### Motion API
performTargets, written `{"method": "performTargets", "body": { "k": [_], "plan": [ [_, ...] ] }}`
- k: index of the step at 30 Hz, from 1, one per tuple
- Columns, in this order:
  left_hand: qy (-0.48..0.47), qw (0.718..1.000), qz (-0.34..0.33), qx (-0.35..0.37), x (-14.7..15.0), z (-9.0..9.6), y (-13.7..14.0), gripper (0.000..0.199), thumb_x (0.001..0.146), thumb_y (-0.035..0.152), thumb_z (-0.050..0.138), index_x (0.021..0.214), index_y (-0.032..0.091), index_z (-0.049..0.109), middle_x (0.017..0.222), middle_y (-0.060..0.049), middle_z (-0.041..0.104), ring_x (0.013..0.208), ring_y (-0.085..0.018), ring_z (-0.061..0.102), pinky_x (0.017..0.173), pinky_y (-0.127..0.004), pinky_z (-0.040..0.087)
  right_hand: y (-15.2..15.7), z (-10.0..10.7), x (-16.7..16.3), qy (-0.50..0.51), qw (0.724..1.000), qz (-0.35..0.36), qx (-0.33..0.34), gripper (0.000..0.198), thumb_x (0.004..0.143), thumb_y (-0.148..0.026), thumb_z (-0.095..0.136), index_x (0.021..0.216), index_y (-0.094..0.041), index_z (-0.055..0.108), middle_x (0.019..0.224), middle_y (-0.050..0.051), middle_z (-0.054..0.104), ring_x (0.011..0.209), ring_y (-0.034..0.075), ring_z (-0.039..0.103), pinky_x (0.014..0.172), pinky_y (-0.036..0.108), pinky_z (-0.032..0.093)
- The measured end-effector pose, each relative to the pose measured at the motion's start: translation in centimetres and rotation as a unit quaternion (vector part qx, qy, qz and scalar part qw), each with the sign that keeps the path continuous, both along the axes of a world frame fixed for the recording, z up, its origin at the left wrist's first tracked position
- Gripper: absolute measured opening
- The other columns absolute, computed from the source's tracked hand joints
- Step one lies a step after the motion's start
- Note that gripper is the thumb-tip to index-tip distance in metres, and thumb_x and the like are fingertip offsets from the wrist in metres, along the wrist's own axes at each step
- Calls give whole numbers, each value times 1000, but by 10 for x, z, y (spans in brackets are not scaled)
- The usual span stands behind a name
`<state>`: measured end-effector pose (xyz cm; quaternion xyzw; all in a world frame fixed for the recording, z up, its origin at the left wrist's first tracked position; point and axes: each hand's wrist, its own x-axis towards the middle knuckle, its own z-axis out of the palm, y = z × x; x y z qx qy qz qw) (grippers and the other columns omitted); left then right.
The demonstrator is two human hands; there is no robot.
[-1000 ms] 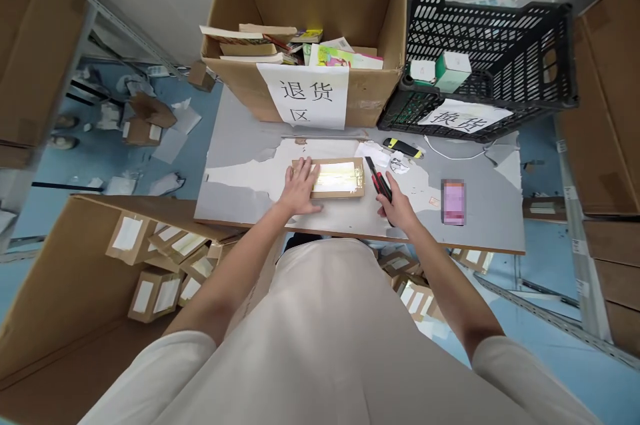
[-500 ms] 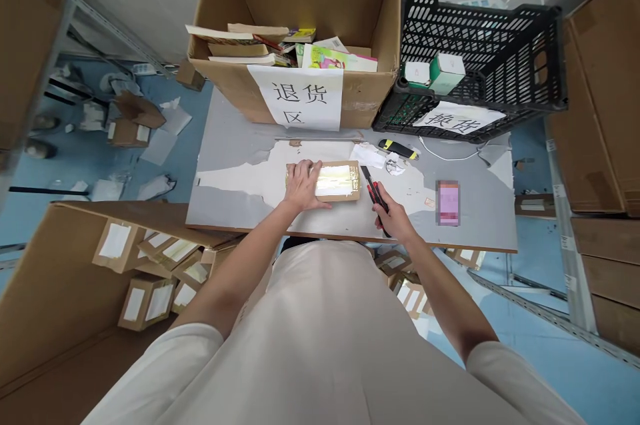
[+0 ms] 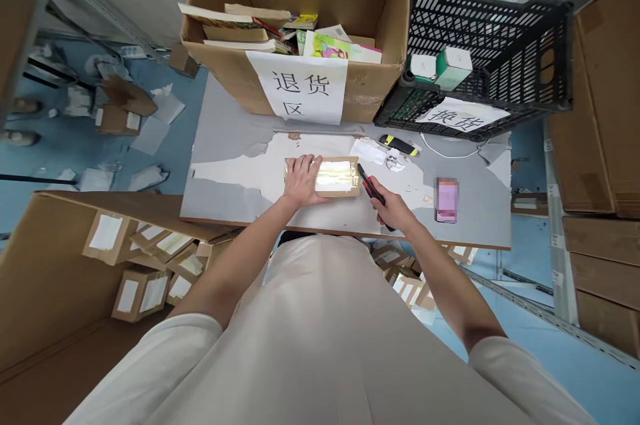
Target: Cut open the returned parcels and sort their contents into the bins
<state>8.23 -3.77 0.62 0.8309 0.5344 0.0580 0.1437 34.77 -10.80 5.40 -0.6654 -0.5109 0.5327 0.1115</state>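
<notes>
A small taped cardboard box (image 3: 350,178) with a white label lies flat on the worktable (image 3: 225,138). My left hand (image 3: 302,182) grips its left end, fingers across the top and thumb along the near side. In my right hand (image 3: 393,207) is a black and red utility knife (image 3: 371,188), the fingers wrapped round its handle. The knife's tip is at the box's right end; whether it touches is too small to tell. Behind lie a yellow and black utility knife (image 3: 399,145) and crumpled paper (image 3: 369,150).
At the table's back stand a large carton (image 3: 225,75) of books and a black plastic crate (image 3: 500,88) with small boxes. A phone (image 3: 447,200) lies at the right. Below left, a big open carton (image 3: 45,265) holds several labelled parcels (image 3: 137,293). Shelving stands at the right.
My right hand has brought the knife's tip closer to the box's right end. My left hand stays on the box. The camera view has shifted slightly.
</notes>
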Motion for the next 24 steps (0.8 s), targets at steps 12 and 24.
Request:
{"method": "performTargets", "body": {
  "k": [12, 24],
  "plan": [
    [-23, 1000, 7, 2, -1, -7, -2, 113, 52, 60, 72, 144, 12, 29, 138, -21, 38, 130, -40, 30, 113, -54, 11, -16, 15, 4, -86, 992, 89, 20, 64, 89, -24, 49, 150, -30, 29, 67, 0, 65, 44, 12, 54, 53, 25, 48],
    [-7, 1000, 27, -5, 2, -10, -2, 121, 53, 68, 71, 147, 9, 24, 145, -24, 33, 137, -42, 24, 114, -55, 8, -82, 2, 17, -79, 997, -1, 18, 64, 94, -38, 36, 153, -30, 12, 81, 1, 66, 51, 13, 56, 55, 28, 49]
  ]
}}
